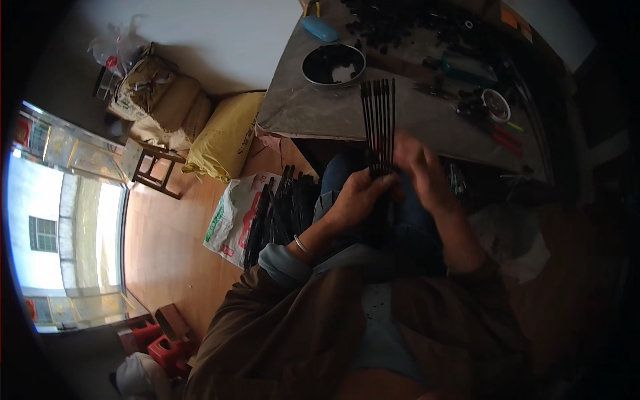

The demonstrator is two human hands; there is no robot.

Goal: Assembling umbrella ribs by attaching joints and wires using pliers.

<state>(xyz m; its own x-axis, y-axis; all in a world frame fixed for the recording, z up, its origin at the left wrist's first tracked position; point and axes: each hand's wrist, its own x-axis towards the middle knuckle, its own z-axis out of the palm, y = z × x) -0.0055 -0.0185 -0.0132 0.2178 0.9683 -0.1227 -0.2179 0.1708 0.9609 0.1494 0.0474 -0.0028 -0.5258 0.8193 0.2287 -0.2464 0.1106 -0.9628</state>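
Note:
My left hand (363,193), a bracelet at its wrist, is closed around several thin black rods (379,127). They stand upright in a flat, spaced row above my lap, with thicker black ends at the top. My right hand (425,170) is raised just right of the rods, its fingers smeared by motion; whether it touches them I cannot make out. On the floor left of my knees, a pile of long black rods (287,210) lies on a printed white plastic sack (230,220).
The grey-covered table (287,110) ahead holds a bowl of black pieces (333,65), a blue case (320,29), loose black parts (390,25), a small white cup (495,105) and red-handled pliers (508,141). Leftward are a yellow sack (230,133), a wooden stool (155,167) and red stools (170,353).

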